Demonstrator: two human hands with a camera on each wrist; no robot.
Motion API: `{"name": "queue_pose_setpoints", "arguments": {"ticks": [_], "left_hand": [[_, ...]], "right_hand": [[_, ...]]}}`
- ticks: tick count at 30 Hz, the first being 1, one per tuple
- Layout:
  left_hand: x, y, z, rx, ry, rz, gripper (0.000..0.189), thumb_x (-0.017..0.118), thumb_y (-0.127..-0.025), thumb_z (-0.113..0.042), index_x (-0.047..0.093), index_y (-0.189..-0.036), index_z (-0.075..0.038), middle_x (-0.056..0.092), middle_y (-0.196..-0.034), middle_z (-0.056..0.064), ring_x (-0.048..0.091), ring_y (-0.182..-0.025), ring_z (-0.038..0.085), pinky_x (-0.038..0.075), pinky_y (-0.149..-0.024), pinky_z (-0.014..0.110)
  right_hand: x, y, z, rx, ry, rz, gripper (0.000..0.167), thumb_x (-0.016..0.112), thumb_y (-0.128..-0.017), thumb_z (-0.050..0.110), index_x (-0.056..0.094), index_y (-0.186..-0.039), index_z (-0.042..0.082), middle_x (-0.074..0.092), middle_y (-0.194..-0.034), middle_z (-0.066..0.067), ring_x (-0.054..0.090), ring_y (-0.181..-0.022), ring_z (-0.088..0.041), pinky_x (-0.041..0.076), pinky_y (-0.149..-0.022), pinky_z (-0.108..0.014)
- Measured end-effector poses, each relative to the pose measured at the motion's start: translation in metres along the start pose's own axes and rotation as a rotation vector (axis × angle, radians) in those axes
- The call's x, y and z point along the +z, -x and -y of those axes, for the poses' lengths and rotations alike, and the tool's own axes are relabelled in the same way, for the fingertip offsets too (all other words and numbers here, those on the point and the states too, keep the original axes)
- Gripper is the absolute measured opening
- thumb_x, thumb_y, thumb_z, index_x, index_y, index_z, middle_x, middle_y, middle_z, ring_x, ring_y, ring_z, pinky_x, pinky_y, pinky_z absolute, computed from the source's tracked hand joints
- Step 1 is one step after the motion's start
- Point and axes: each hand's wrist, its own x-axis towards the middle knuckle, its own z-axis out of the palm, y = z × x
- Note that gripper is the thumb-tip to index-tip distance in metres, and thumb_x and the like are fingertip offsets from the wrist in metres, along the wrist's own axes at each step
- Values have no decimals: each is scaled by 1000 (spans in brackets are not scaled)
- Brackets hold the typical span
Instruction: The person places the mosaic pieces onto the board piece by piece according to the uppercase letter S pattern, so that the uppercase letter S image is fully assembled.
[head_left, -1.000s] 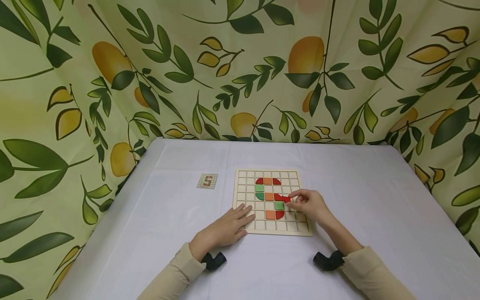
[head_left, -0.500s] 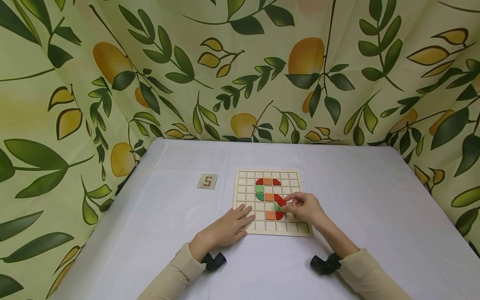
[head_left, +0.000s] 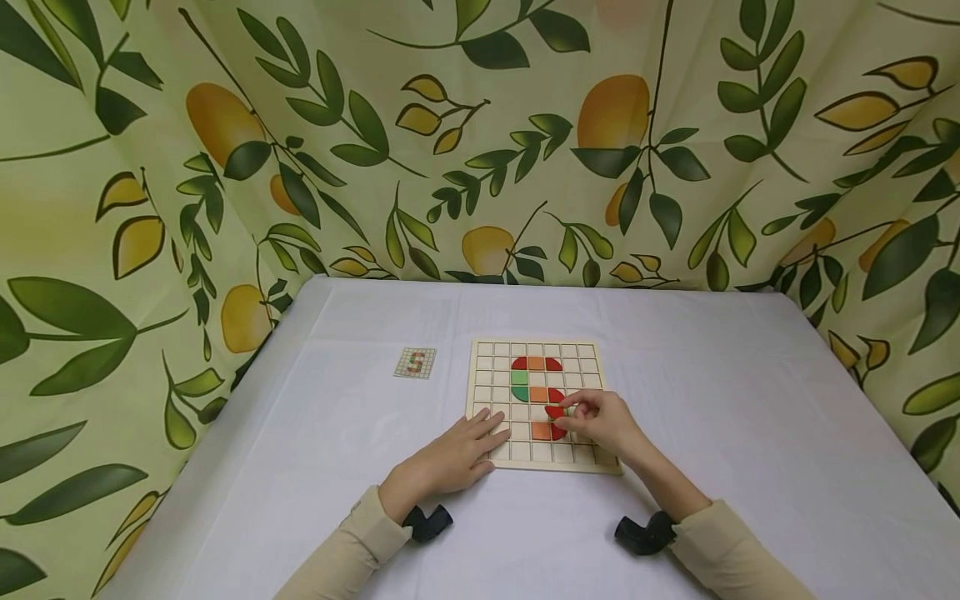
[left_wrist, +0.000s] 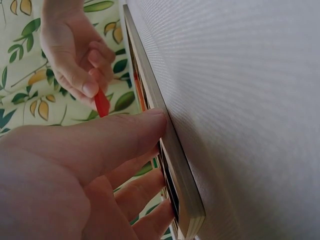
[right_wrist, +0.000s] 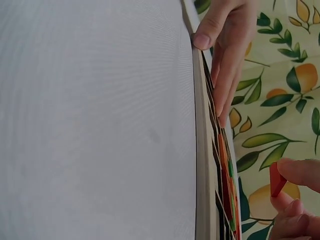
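A wooden grid board [head_left: 585, 454] lies on the white table, with red, orange and green tiles [head_left: 519, 377] set in it in a curving S-like shape. My left hand [head_left: 457, 452] rests on the board's near left part, fingers outstretched, its thumb against the near edge in the left wrist view. Above the board, my right hand [head_left: 606, 419] pinches a small red tile [right_wrist: 276, 180] between thumb and fingertips. Both wrist views show that tile held clear of the board. In the head view, it and the fingers cover the green tile on the right of the shape.
Left of the board lies a small card [head_left: 416, 363] printed with a gridded S pattern. A leaf-and-fruit patterned curtain [head_left: 480, 167] stands behind and beside the white table [head_left: 300, 467]. Black wrist mounts [head_left: 647, 533] sit under both forearms.
My right hand has moved left and a little nearer with the red tile, from the red tile at the shape's right to over the green one. My left hand stays still.
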Motion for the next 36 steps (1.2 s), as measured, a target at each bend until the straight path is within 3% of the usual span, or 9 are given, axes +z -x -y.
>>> {"name": "queue_pose_setpoints", "arguments": {"ticks": [23,30,36], "left_hand": [[-1,0,0,-1,-8,8,50,50,-100,-23,39,-148,-14,28,-161,8,23,-151,29,27,-122,49],[0,0,0,3,-18,5,50,51,-100,-23,40,-148,-14,29,-160,8,23,-151,29,27,-122,49],[-1,1,0,-3,-16,4,50,51,-100,-23,40,-148,-14,29,-160,8,24,-151,29,27,-122,49]], "right_hand": [[16,-2,4,-15,34,7,25,78,-78,11,69,-96,-4,44,-57,4,41,-52,-6,30,-45,-16],[21,-4,5,-77,53,11,24,79,-77,10,70,-93,-5,44,-57,4,40,-52,-6,30,-45,-17],[26,-5,6,-76,74,20,25,80,-76,12,71,-93,-3,43,-57,4,39,-52,-6,30,-46,-18]]}}
